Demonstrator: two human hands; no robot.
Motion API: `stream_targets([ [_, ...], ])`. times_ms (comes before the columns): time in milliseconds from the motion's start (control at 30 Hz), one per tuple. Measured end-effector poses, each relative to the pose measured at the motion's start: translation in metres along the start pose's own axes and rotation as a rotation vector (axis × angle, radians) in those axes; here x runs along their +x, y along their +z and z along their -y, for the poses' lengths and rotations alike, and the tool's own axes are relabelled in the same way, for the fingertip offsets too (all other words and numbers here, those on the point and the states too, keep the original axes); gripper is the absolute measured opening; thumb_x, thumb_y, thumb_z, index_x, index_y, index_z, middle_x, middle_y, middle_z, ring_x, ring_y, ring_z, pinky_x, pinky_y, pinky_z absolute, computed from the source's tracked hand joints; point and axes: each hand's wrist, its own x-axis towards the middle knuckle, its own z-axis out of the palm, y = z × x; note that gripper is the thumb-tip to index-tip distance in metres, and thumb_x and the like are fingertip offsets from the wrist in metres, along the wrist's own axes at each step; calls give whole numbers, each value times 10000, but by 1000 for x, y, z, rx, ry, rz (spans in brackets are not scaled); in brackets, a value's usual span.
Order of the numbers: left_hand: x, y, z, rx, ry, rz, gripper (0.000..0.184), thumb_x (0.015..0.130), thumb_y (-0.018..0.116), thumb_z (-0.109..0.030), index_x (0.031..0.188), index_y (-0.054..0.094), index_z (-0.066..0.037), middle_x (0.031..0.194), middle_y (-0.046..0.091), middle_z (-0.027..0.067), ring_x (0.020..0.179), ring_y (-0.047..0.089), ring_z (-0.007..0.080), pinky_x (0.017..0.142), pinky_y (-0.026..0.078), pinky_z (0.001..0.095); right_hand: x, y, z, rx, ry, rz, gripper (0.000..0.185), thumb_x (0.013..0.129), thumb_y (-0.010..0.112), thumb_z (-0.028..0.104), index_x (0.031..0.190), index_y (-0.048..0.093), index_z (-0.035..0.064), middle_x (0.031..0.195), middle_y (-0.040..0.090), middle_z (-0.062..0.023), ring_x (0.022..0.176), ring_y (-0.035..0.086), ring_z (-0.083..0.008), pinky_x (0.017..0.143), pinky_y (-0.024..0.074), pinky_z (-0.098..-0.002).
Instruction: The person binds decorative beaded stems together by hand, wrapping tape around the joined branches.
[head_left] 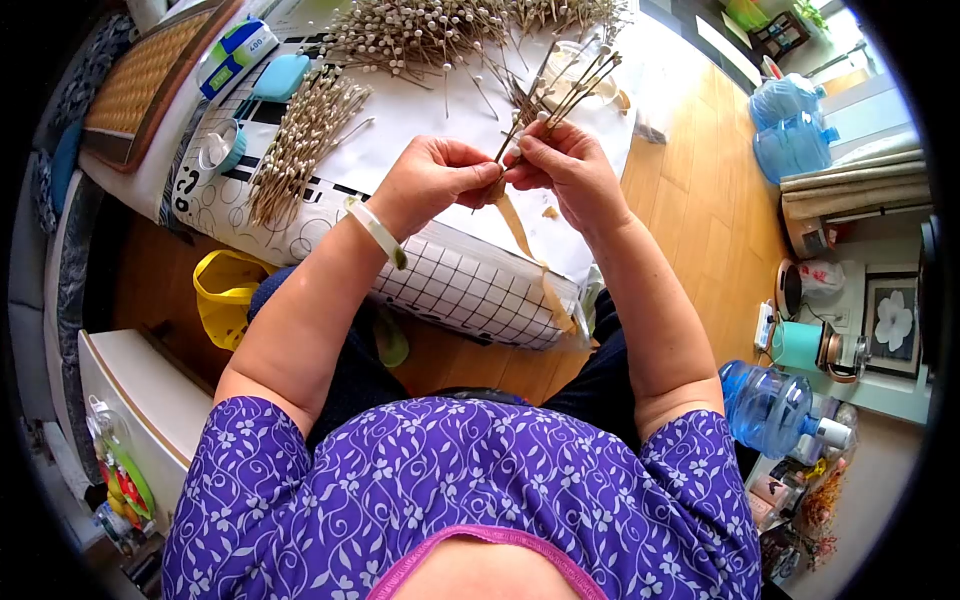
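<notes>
My left hand (pixel 440 180) is closed in a pinch at the lower part of a thin brown stem. Opposite it, my right hand (pixel 575 175) grips a small bunch of brown stems with white buds (pixel 580 88), which fan out above the fingers. The two hands' fingertips nearly meet. From between them a tan strip of tape (pixel 515 228) hangs down over the table's front edge; which fingers pinch it I cannot tell. A round pale container (pixel 598 92) stands behind the right hand, partly hidden by the stems.
A sheaf of budded stems (pixel 305 135) lies left on the table; a large heap (pixel 415 35) lies at the back. A teal cup (pixel 222 145), light-blue case (pixel 281 77) and tissue pack (pixel 238 57) are at left. A yellow bag (pixel 222 300) sits below.
</notes>
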Motion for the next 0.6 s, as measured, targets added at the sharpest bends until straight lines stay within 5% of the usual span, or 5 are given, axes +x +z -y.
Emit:
stream_targets([
  [400,-1,-2,-1,142,31,-67,144,790,611,-143,848,628,-13,730,625,65,614,585,106,566,479,213,-1,9,-1,-8,-10,-68,148,820,549,113,878,513,-18,748,573,-101,640,606,-159,585,518,-249],
  [600,-3,-6,-8,10,-145,-1,162,796,598,-168,823,607,-8,736,616,66,644,581,118,587,486,250,-1,9,-3,-9,-28,-38,124,826,559,124,883,532,17,758,592,-68,637,606,-133,590,518,-246],
])
